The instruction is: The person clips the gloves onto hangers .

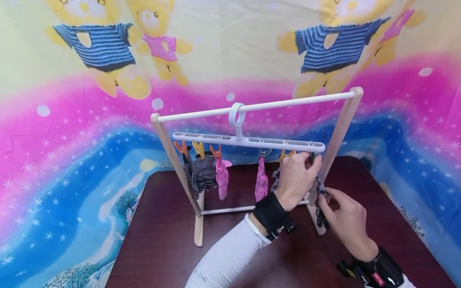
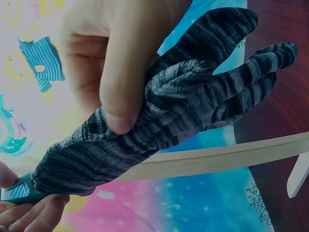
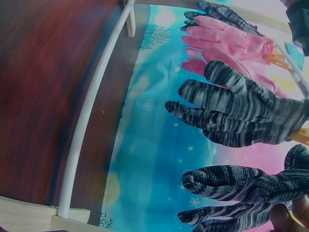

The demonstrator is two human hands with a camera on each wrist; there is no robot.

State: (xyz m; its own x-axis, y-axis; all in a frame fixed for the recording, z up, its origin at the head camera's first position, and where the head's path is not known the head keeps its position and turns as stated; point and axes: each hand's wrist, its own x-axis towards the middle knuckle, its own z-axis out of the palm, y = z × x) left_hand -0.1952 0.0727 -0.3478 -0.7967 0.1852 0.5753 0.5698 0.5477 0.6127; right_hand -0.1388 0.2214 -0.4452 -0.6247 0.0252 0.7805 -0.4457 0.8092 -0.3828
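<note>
My left hand (image 1: 297,178) is at the right end of a white hanger (image 1: 216,139), pinching a dark green clothespin (image 2: 24,191). That clip meets the cuff of a grey-and-black striped knit glove (image 2: 169,121), which hangs with its fingers downward. Lower down, my right hand (image 1: 347,220) pinches the same glove between thumb and fingers. In the right wrist view, another striped glove (image 3: 241,113) hangs beside it from a yellow clip (image 3: 300,136). Farther along the hanger are pink gloves (image 3: 227,38), and my left hand partly hides the striped glove nearest it in the head view.
A wooden rack (image 1: 340,132) with a white top rod (image 1: 295,103) carries the hanger by its ring hook (image 1: 236,114). It stands on a dark red table (image 1: 144,248). More clipped gloves (image 1: 204,172) hang at the left. Behind is a bear-printed cloth (image 1: 223,48).
</note>
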